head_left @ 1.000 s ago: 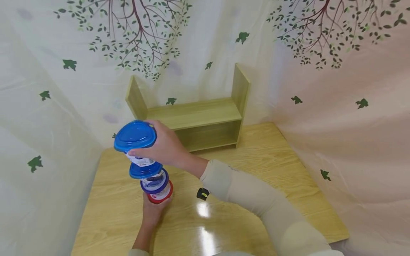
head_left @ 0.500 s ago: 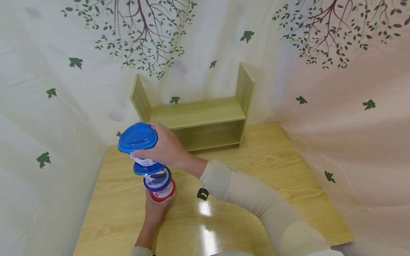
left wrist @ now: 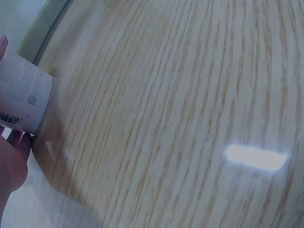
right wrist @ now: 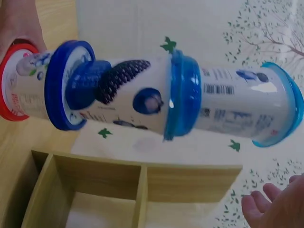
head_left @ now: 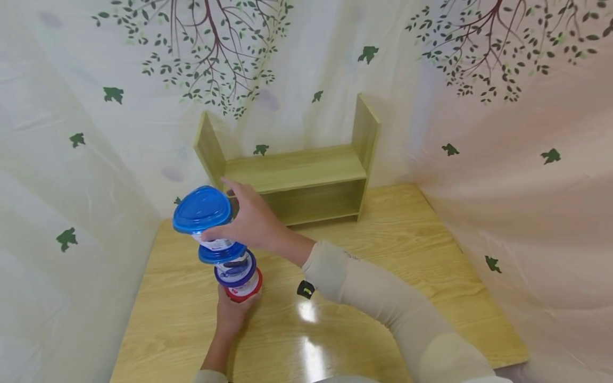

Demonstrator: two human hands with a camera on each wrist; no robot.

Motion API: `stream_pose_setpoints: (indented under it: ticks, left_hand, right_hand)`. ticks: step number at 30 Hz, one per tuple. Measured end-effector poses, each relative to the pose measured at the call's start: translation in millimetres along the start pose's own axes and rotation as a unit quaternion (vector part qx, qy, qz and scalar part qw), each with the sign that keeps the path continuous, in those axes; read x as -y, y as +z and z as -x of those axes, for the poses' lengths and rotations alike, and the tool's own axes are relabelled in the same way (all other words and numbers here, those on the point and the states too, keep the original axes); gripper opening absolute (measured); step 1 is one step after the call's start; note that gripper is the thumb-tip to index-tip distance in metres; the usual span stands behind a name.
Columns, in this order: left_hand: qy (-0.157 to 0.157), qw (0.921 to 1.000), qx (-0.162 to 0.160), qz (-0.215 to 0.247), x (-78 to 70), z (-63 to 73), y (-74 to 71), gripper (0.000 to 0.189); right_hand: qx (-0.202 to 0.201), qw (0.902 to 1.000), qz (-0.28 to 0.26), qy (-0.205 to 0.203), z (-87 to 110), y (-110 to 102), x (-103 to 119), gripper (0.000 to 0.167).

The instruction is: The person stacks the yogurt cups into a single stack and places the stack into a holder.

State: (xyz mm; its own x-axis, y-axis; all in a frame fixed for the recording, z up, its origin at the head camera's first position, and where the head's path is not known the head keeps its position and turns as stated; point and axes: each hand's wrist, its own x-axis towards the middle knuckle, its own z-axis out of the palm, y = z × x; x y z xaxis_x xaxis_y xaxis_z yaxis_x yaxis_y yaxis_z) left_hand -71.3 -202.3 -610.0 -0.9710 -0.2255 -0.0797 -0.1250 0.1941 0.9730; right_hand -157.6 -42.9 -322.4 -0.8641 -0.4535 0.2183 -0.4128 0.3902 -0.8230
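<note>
Several white printed tubs with coloured lids stand in a tall stack on the left of the table. My left hand (head_left: 230, 316) grips the lowest, red-lidded tub (right wrist: 28, 85); its barcoded white wall (left wrist: 23, 92) shows in the left wrist view, bottom at the tabletop. Above it come a tub with a dark blue lid (right wrist: 64, 85), one with a blue lid (right wrist: 185, 95) and blackberry print, and the top tub with a bright blue lid (head_left: 201, 210). My right hand (head_left: 251, 221) is beside the top tub, fingers spread; the right wrist view shows them (right wrist: 278, 204) apart from it.
A greenish wooden shelf unit (head_left: 297, 170) stands at the back of the wooden table (head_left: 383, 276), just behind the stack. A pale curtain (head_left: 306, 64) with printed trees and leaves surrounds the table. A small black device (head_left: 305, 289) sits at my right wrist.
My right hand has loosened from the top tub, its fingers spreading and drawing slightly right. The left hand keeps its grip low on the stack. The head view has shifted a little.
</note>
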Motion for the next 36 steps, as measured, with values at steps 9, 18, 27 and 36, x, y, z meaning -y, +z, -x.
stream_pose_setpoints:
  ticks: [9, 18, 27, 36]
  left_hand:
    - [-0.005, 0.9999, 0.000, -0.009, 1.7, -0.8, -1.4, 0.105]
    - [0.001, 0.9999, -0.005, -0.011, 5.0, -0.7, -4.9, 0.109]
    - [-0.008, 0.9999, 0.003, -0.006, 2.2, -1.3, -8.4, 0.107]
    - [-0.005, 0.9997, 0.008, -0.020, 1.9, -4.0, -10.4, 0.111]
  right_hand:
    - [-0.219, 0.9696, 0.049, -0.098, -16.8, -88.0, -24.8, 0.096]
    - [-0.292, 0.9505, 0.093, 0.050, -24.7, -191.0, -56.1, 0.103]
    - [-0.333, 0.9328, 0.022, 0.136, -17.9, -230.2, -118.3, 0.098]
    - [-0.337, 0.9074, -0.119, 0.221, -1.7, -199.4, -211.5, 0.093]
